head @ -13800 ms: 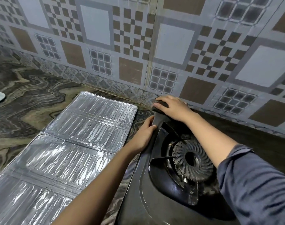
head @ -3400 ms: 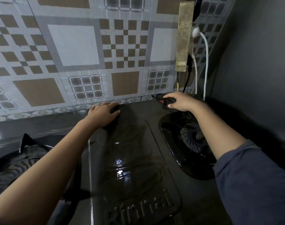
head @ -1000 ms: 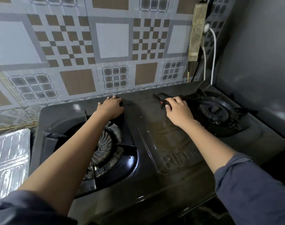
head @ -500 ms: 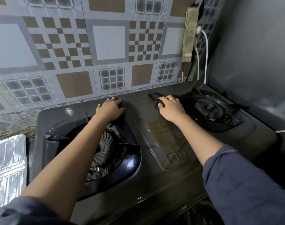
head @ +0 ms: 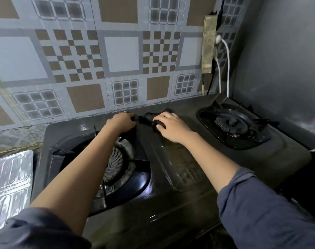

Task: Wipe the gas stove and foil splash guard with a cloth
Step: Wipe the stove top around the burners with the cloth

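Observation:
The black two-burner gas stove (head: 189, 203) fills the middle of the view. My right hand (head: 171, 127) presses a dark cloth (head: 153, 115) flat on the stove's back centre strip, fingers curled over it. My left hand (head: 121, 122) rests palm down on the stove top just left of the cloth, behind the left burner (head: 117, 164); its fingertips touch the cloth's left end. The right burner (head: 231, 122) stands uncovered. The foil splash guard (head: 9, 182) lies flat on the counter at the far left, partly out of view.
A patterned tiled wall (head: 99, 60) rises right behind the stove. A power strip (head: 208, 45) with a white cable (head: 226, 69) hangs on it at the back right. A grey wall (head: 282, 60) closes in the right side.
My right hand has slid the cloth leftward along the stove's back strip, closer to my left hand. The left hand stays in place. The view has shifted slightly.

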`<state>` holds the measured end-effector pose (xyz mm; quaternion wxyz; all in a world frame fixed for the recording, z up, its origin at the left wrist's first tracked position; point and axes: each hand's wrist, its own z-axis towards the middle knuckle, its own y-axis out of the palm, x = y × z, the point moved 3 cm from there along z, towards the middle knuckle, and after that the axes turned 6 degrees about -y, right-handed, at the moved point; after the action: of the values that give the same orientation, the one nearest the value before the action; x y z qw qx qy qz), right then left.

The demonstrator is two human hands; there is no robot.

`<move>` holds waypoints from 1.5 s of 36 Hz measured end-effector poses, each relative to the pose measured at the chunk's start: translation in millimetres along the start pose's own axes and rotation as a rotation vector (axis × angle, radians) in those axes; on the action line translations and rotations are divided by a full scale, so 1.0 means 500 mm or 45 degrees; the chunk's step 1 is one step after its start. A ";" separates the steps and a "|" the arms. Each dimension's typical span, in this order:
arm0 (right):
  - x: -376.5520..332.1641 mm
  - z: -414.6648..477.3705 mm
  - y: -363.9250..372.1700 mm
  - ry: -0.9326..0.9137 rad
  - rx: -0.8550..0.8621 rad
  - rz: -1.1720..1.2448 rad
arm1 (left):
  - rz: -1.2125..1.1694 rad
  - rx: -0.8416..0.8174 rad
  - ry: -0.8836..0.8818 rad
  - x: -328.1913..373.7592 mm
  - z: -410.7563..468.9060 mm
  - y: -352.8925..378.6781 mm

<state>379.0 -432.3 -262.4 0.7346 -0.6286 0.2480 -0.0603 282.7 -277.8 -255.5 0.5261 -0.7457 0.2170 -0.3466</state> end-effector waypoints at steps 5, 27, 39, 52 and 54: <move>0.019 -0.008 -0.006 -0.033 0.002 -0.013 | 0.020 -0.021 -0.030 0.022 -0.004 -0.008; 0.157 -0.076 -0.034 0.161 0.139 0.131 | 0.133 0.032 0.084 0.191 -0.048 0.067; 0.120 -0.110 -0.028 0.248 0.272 0.051 | 0.059 -0.074 0.167 0.130 -0.107 0.077; 0.021 -0.114 -0.002 0.258 0.226 0.016 | 0.165 -0.079 0.333 0.094 -0.130 0.077; 0.005 -0.112 0.003 0.243 0.203 0.025 | 0.184 -0.091 0.352 0.093 -0.136 0.074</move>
<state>356.2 -482.9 -269.2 0.7558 -0.5574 0.3172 -0.1322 264.6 -365.9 -262.6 0.4881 -0.6915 0.3526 -0.3991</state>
